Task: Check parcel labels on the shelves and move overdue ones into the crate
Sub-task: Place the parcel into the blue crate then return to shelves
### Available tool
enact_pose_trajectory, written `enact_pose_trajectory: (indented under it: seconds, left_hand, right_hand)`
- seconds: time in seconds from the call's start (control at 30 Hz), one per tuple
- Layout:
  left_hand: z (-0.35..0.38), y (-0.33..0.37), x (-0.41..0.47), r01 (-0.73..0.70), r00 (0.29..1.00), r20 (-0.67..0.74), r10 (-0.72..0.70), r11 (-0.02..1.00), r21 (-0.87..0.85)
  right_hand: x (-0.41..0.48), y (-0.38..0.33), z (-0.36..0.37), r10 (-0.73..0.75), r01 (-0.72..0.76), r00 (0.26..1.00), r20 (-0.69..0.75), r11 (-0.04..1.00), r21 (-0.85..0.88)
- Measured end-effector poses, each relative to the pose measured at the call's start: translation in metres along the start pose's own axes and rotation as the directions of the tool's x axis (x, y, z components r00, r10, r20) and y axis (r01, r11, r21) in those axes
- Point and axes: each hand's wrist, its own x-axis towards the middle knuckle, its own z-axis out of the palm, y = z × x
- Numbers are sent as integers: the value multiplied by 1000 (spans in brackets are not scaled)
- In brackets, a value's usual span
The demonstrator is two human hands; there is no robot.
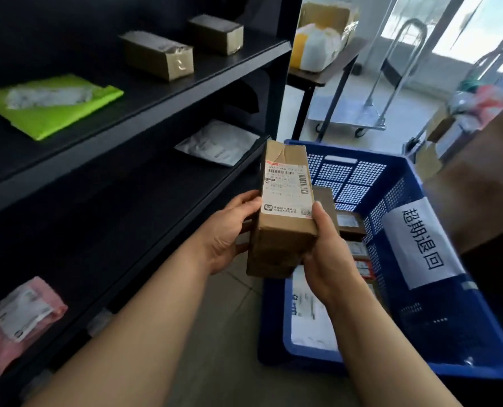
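Our forearms reach out between the black shelves (121,183) on our left and the blue crate (402,201) on our right. We hold a cardboard box (282,245) at the crate's left edge, long axis pointing away, label (285,189) up. Our left hand (229,230) and right hand (329,251) clasp its near end, fingers (250,198) curled round the sides; the crate lies rightward, nearer the right hand.

Single head-worn view, forward-down, close; shelves (156,94) left, crate (438,327) right.
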Motion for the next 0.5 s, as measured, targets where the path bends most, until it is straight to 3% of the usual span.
enact_pose_trajectory:
  seconds: [0.23, 0.5]
  left_hand:
    - [119, -36, 51, 143, 988, 60, -144, 989, 24]
    - [173, -112, 109, 392, 915, 39, -401, 909, 143]
  right_hand:
    - [31, -39, -120, 58, -62, 991, -120, 998, -34]
    - [56, -17, -220, 209, -214, 944, -254, 977, 8]
